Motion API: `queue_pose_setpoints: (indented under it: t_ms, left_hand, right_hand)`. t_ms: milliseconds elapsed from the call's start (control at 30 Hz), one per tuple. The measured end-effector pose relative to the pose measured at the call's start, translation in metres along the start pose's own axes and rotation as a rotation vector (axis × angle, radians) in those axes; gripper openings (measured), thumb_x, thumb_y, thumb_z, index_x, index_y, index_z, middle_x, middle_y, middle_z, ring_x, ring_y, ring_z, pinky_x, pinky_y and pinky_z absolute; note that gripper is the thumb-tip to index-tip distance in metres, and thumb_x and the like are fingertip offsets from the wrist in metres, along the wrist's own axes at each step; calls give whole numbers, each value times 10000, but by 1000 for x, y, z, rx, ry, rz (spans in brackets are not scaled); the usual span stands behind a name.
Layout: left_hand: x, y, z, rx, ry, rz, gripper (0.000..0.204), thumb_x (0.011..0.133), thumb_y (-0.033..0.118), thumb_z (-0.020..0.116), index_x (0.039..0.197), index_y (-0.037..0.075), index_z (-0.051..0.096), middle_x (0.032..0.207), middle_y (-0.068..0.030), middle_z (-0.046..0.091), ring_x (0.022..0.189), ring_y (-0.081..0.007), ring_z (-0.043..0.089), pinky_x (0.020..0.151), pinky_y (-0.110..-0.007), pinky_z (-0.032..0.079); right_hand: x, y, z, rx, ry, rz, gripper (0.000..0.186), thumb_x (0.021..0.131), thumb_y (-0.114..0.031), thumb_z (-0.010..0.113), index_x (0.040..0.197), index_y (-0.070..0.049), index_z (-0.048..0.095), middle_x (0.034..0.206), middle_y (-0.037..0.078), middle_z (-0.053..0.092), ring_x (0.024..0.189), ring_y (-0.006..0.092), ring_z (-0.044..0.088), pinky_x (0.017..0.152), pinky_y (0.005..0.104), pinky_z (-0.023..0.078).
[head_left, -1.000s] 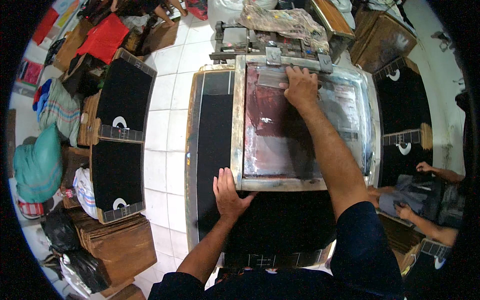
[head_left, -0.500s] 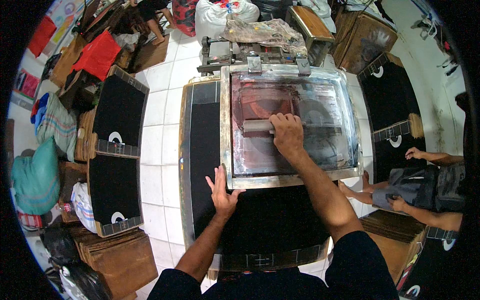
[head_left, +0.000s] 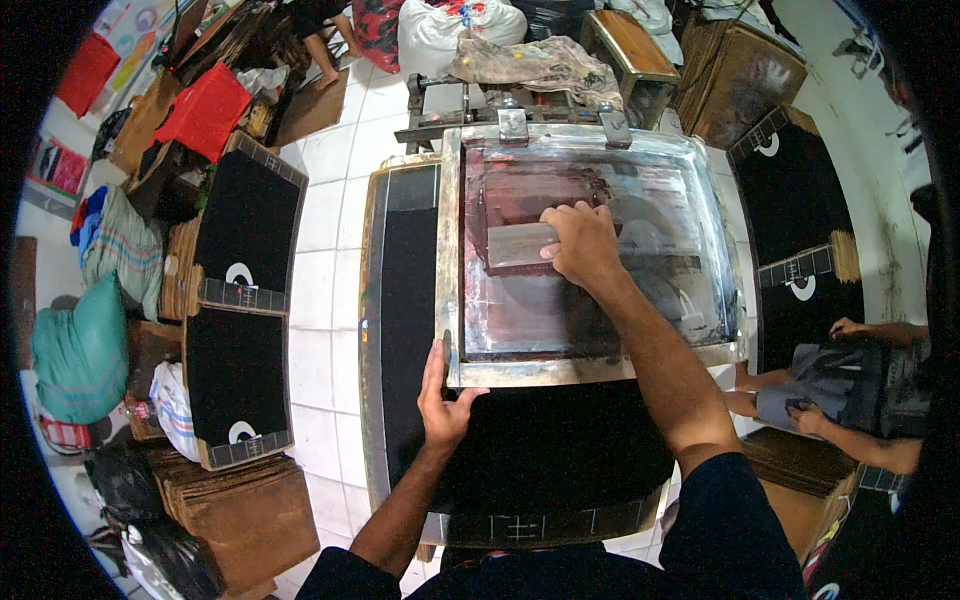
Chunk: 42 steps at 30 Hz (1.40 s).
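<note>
Looks like spreading step: right hand [head_left: 585, 243] clamped on flat squeegee [head_left: 517, 246], near centre of view. Left hand [head_left: 443, 412] at lower left corner of screen frame [head_left: 560, 374], thumb and fingers apart. Next pull calls for even push, screen kept still. Frame holds dark red ink [head_left: 540, 190]. White sack [head_left: 460, 22] at top, green sack [head_left: 80, 350] far left; insides hidden.

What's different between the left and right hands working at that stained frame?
The right hand curls around a pale squeegee; the left hand, thumb spread, holds no tool. The right hand is inside the frame; the left hand is at its near left corner. Both are bare.
</note>
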<state>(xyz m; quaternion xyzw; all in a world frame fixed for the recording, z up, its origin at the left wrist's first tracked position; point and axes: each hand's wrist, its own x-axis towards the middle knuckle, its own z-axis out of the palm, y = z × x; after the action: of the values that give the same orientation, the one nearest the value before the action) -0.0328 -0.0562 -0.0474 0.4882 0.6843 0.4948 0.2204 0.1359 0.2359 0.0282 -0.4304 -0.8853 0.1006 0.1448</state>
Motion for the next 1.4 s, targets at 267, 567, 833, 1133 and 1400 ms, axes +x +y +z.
queue_pose_setpoints:
  t_ms: [267, 567, 833, 1133, 1400]
  left_hand:
    - [1, 16, 0, -44, -15, -149, 958, 768, 83, 895, 1565, -15, 372, 1593, -255, 398, 1470, -348, 424, 1193, -457, 415]
    - [2, 22, -1, 10, -17, -92, 946, 765, 33, 880, 1566, -4, 377, 1582, -247, 416, 1457, -351, 440, 1182, -447, 424]
    - [7, 43, -9, 109, -21, 1, 960, 728, -72, 858, 1564, 17, 394, 1523, -222, 491, 1387, -343, 513, 1146, -426, 448]
    - [58, 130, -75, -446, 73, 133, 1046, 812, -44, 832, 1643, 62, 206, 1486, -245, 534, 1217, -223, 625, 1051, -371, 517]
    - [-27, -148, -178, -82, 380, -263, 599, 974, 38, 656, 1530, 28, 433, 1142, -204, 713, 1011, -252, 705, 875, -362, 564]
  right_hand:
    - [127, 51, 11, 17, -129, 1, 569, 774, -299, 852, 1282, -109, 681, 1193, 176, 718, 1170, 350, 656, 962, 542, 435]
    - [40, 2, 16, -49, 158, -9, 312, 727, -156, 841, 999, -122, 693, 1004, 92, 656, 1034, 333, 608, 906, 507, 459]
    - [-84, -47, -6, 34, 386, 24, 395, 647, -62, 775, 1028, -135, 707, 1008, 58, 664, 1016, 313, 582, 973, 482, 415]
    - [-94, -108, -98, -42, 963, -32, 378, 757, -116, 654, 1131, -134, 708, 1080, 62, 701, 1102, 321, 586, 1049, 511, 361]
    - [26, -90, -242, -109, 892, 20, 448, 810, -69, 744, 1246, -145, 672, 1142, 76, 694, 1122, 302, 607, 1021, 444, 410]
